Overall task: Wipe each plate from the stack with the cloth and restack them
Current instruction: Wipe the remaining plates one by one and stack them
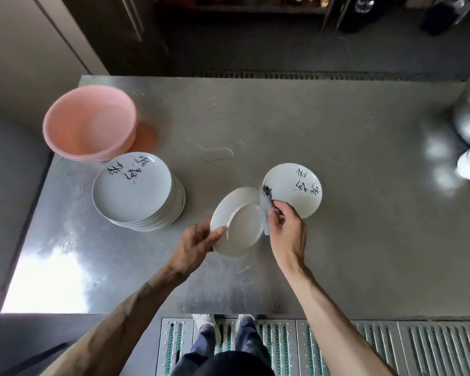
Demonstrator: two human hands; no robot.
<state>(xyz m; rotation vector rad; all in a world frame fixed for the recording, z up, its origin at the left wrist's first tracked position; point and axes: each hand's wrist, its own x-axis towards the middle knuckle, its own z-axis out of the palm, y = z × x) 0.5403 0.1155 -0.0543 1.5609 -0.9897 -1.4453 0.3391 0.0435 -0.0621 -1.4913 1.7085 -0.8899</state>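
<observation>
Left hand (201, 240) grips an upturned plate (239, 223) by its edge; right hand (285, 226) pinches the cloth (265, 210) against its rim. Only 1 lone plate (293, 189) beside it looks done; the tall stack (136, 191) remains

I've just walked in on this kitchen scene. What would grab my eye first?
The white plate, tilted underside-up at centre, held at its rim by the left hand while the right hand holds a grey cloth against its edge. Left of it stands a stack of white plates with black brush lettering, a round pink plastic basin behind it; one matching plate lies alone on the right.
</observation>
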